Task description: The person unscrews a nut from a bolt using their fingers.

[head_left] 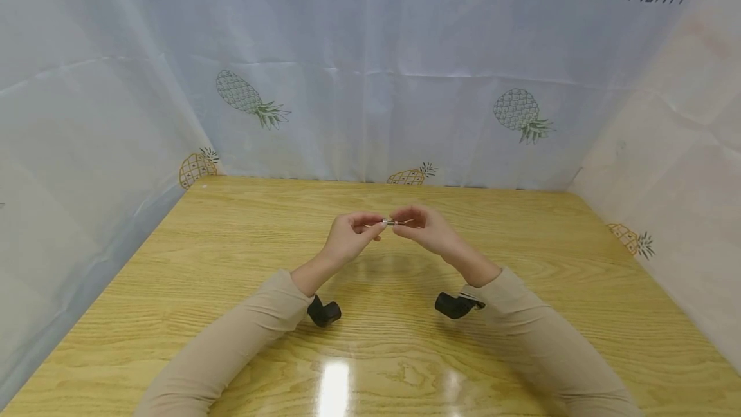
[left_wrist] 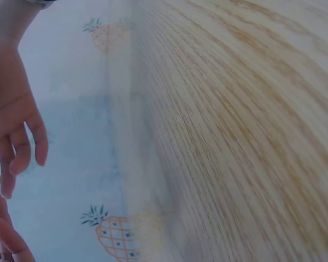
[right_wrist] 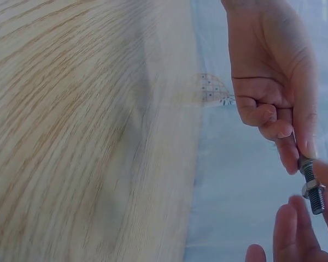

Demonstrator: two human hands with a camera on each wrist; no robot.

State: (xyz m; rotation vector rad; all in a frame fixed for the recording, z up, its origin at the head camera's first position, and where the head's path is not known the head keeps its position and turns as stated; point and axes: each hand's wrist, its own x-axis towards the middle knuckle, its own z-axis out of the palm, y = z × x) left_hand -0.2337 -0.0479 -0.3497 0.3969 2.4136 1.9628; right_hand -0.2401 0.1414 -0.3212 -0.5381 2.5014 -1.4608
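A small threaded metal bolt (right_wrist: 318, 203) with a nut (right_wrist: 312, 188) on it is held between the two hands above the table. The left hand (head_left: 349, 235) pinches its left end with thumb and finger; in the right wrist view that same left hand (right_wrist: 273, 71) comes down from above. At the other end, the thumb and finger of the right hand (head_left: 428, 231) close around the bolt by the nut, its other fingers held apart. In the left wrist view the right hand (left_wrist: 13, 109) reaches down toward the bolt, partly cut off by the frame edge.
The wood-grain table (head_left: 260, 211) lies below the hands. Hanging sheets (head_left: 370, 44) printed with pineapples enclose its back and sides. Black camera mounts (head_left: 324, 313) sit under both wrists, and light glares off the near tabletop.
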